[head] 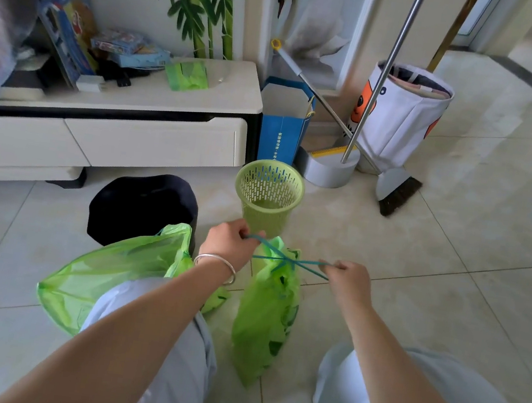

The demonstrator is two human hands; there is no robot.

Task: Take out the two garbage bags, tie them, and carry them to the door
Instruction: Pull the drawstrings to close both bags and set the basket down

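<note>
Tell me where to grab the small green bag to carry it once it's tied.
Grip the small green bag at its gathered neck, just below the crossed teal drawstring, coming from above. The bag stands upright with the cinched top uppermost, narrow enough for one of the hands.

Left hand (230, 242) and right hand (350, 280) each pinch one end of the blue drawstring (287, 261), pulled taut and crossed over the gathered neck of the small green bag (268, 316) standing on the tiled floor (434, 274). Second green bag (102, 274) lies beside the left knee, mouth loose. Green perforated basket (269, 195) and black bin (142, 208) stand just behind, both without liners
</note>
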